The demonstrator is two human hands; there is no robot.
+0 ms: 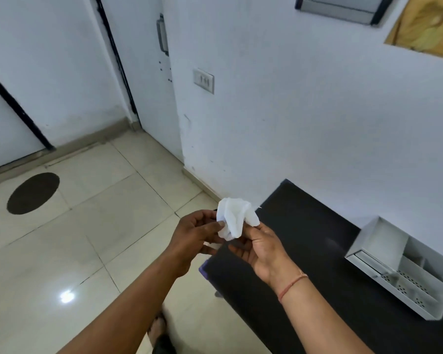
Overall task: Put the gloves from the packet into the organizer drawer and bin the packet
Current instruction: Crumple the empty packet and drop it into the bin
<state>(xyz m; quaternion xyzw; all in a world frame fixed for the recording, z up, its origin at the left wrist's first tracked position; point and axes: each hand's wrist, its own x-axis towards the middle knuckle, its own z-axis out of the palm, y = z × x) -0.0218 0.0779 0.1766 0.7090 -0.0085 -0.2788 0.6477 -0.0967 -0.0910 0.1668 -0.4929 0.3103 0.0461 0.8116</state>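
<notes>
A crumpled white bundle (pixel 237 216), gloves or their packet, I cannot tell which, hangs in the air over the left end of the black table (pixel 317 251). My left hand (pixel 197 233) pinches its left side. My right hand (pixel 260 247) pinches its lower right side, palm turned up. The white organizer (pixel 404 267) stands at the table's right side against the wall, with its perforated drawer pulled out toward me. No bin is in view.
Beige floor tiles stretch to the left with a dark oval mat (pixel 33 193). A white door (pixel 149 67) and a wall switch (pixel 203 80) are ahead. My foot (pixel 159 328) shows below my arms.
</notes>
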